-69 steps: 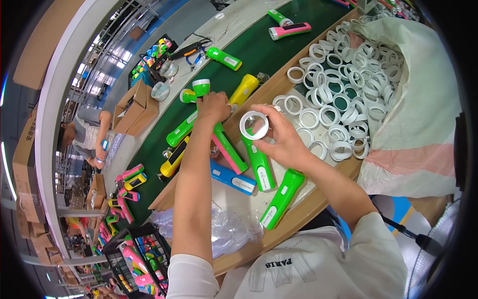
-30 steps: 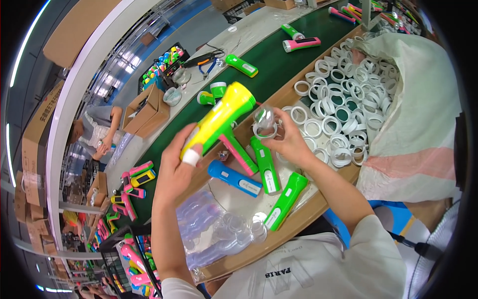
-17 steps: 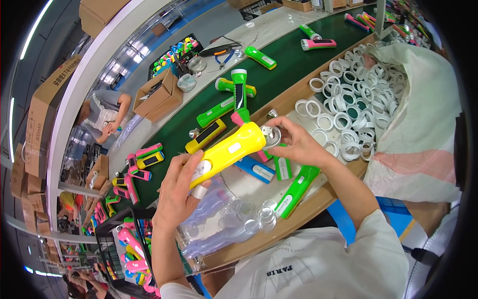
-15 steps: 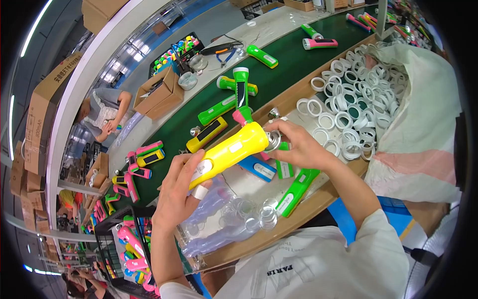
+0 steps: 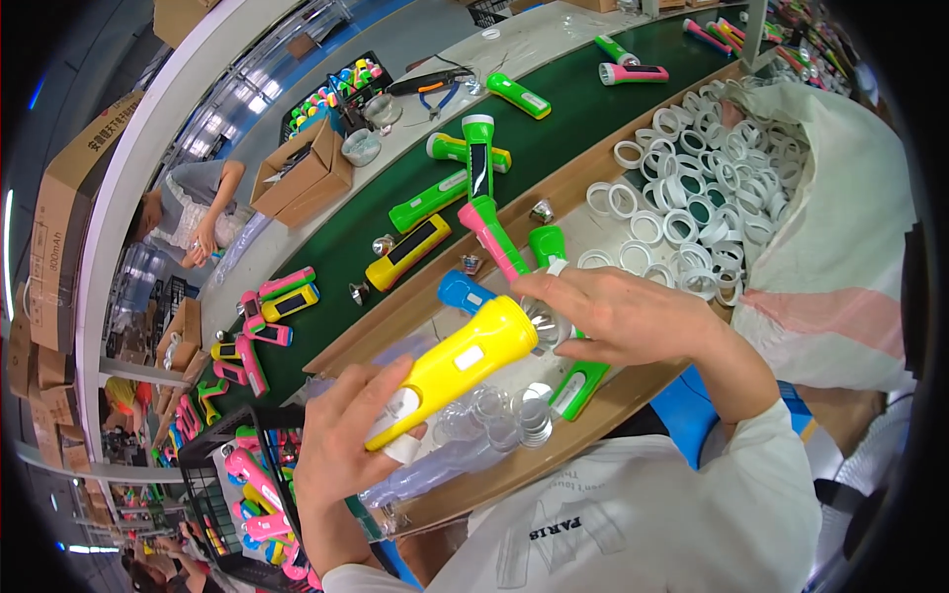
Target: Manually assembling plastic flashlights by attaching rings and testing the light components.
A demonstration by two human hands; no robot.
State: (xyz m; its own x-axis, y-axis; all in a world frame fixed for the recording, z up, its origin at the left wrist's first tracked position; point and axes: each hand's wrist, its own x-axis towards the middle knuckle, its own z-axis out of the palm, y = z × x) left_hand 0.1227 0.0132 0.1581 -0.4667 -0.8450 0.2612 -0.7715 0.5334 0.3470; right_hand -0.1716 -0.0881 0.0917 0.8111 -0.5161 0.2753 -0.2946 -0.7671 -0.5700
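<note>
My left hand point(image 5: 336, 430) is wrapped around the lower end of a yellow flashlight body point(image 5: 460, 364), which slants up to the right. A silvery cone-shaped reflector point(image 5: 544, 324) sits at the wide head of that body, pinched in the fingers of my right hand point(image 5: 638, 318). Whether it is seated or only held against the opening, I cannot tell. Just beyond the head lie a pink-and-green flashlight point(image 5: 497, 242) and a blue flashlight point(image 5: 463, 293). Below it are stacked clear lens discs point(image 5: 534, 415) and a green flashlight point(image 5: 577, 390).
White rings point(image 5: 682, 227) are heaped at the right, beside a white woven sack point(image 5: 840, 227). More flashlights lie on the green conveyor belt point(image 5: 583, 94). A black crate point(image 5: 203, 465) holds flashlights at lower left. Across the belt, a person point(image 5: 203, 212) works beside a cardboard box point(image 5: 301, 173).
Both hands and the yellow flashlight have come lower and nearer to me. My right hand has turned, its back now facing up, with the reflector against the flashlight's head.
</note>
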